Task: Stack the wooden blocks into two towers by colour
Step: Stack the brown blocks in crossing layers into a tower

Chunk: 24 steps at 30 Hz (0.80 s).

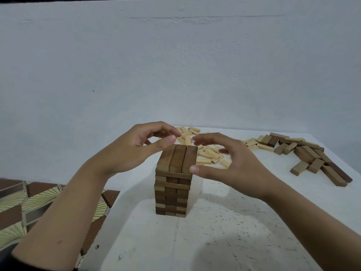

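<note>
A tower of dark brown wooden blocks [172, 184] stands in the middle of the white table [214, 231], several layers high, topped by three blocks side by side. My left hand [136, 147] hovers at the tower's top left, thumb near the far end of the top layer, fingers loosely curved and holding nothing. My right hand [228, 163] sits at the top right, thumb tip touching the near right corner of the top layer, fingers arched above it. Light blocks [207, 153] lie scattered behind the tower.
A loose pile of dark brown blocks with a few light ones [312, 159] lies at the right of the table. A pale wall [175, 65] rises right behind the table. A patterned floor [29, 208] shows past the table's left edge.
</note>
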Each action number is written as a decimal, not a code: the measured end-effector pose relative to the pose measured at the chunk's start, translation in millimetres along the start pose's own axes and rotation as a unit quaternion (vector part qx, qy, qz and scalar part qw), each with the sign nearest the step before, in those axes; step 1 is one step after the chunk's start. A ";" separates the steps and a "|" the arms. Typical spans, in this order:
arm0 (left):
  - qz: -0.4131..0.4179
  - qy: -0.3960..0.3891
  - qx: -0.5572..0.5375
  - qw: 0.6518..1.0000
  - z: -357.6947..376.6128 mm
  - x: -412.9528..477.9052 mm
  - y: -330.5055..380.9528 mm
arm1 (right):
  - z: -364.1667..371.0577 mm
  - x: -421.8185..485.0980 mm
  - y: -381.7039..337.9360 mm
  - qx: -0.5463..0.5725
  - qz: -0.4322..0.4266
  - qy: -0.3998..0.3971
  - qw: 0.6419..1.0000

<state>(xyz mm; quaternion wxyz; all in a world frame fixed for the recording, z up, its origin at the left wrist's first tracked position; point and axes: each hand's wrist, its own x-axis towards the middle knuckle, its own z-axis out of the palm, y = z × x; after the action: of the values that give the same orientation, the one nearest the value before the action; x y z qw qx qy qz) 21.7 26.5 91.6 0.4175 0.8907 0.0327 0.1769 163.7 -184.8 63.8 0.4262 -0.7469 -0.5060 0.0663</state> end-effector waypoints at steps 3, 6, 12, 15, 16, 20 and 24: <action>-0.005 0.000 -0.005 1.000 -0.1 -1.8 -2.8 | 3.5 0.3 1.1 -0.002 -0.003 -0.001 1.000; -0.006 -0.001 -0.006 1.000 -0.7 -2.9 -4.2 | 4.4 0.1 0.4 0.003 -0.004 -0.001 1.000; -0.010 -0.005 0.009 1.000 0.4 -3.4 -4.1 | 6.2 1.8 0.4 -0.003 -0.010 0.004 1.000; -0.007 -0.008 0.011 1.000 0.2 -3.2 -5.0 | 7.0 1.6 -0.3 -0.001 -0.011 0.006 1.000; -0.006 -0.008 0.011 1.000 -0.1 -3.2 -5.2 | 7.3 1.7 -0.7 -0.001 -0.011 0.007 1.000; -0.002 -0.010 0.017 1.000 -0.7 -3.2 -5.8 | 8.0 2.3 -2.3 0.001 -0.013 0.007 1.000; -0.002 -0.011 0.018 1.000 -0.5 -3.2 -6.5 | 7.9 1.9 -3.1 0.009 -0.013 0.007 1.000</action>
<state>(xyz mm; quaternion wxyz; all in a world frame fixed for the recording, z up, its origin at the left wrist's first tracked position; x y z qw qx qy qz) 19.1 30.4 86.1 0.4025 0.8997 0.0329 0.1658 158.3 -178.4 61.6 0.4373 -0.7367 -0.5124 0.0599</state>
